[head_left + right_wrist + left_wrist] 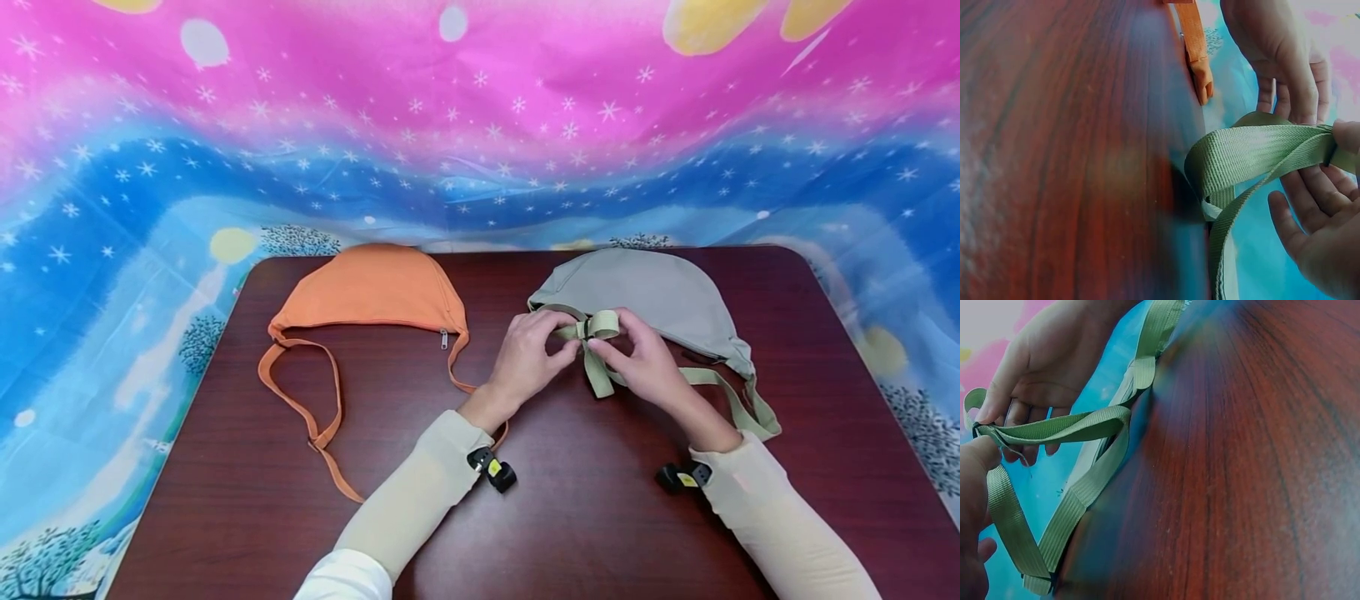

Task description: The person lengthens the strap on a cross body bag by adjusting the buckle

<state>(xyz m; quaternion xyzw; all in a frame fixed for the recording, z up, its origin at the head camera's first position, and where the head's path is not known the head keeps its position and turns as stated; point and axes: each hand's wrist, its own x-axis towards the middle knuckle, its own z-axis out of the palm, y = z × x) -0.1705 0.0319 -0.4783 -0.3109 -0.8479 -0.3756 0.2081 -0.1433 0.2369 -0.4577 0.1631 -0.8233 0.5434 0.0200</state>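
A grey waist bag [637, 287] lies toward the back right of the table, its light green webbing strap [602, 325] lifted in front of it. Thumb and fingers of my left hand [528, 354] pinch the strap from the left, close by a small dark slider [587, 330]. From the right, my right hand [647, 360] pinches the same strap, which loops up between both hands while a loose end hangs below. In the right wrist view, the doubled webbing [1247, 153] passes into the right hand's [1329, 231] grip at the slider.
To the left lies an orange waist bag [367, 287], its zipper pull [444, 339] at the right corner and its orange strap [330, 417] trailing toward the front, partly under my left forearm. The dark wooden table [570, 517] meets a patterned cloth backdrop [480, 125] behind.
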